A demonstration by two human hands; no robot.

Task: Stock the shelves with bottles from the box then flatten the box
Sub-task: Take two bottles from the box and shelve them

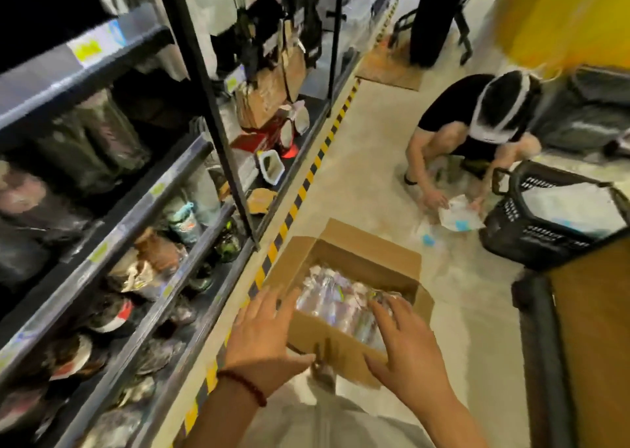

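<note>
- Sitting at lower centre of the frame, an open brown cardboard box (344,314) holds clear plastic bottles (335,299).
- Left hand (262,340) and right hand (407,348) hover above its near edge, fingers spread, grasping nothing.
- Dark metal shelves (112,243) fill the left.

open box (341,338) of bottles (335,299) — hands above

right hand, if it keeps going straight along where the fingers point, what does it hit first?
Most likely the clear plastic bottles in the open cardboard box. The right hand is spread, its fingers pointing forward and down over them. Depth is unclear, so it may already be touching them.
</note>
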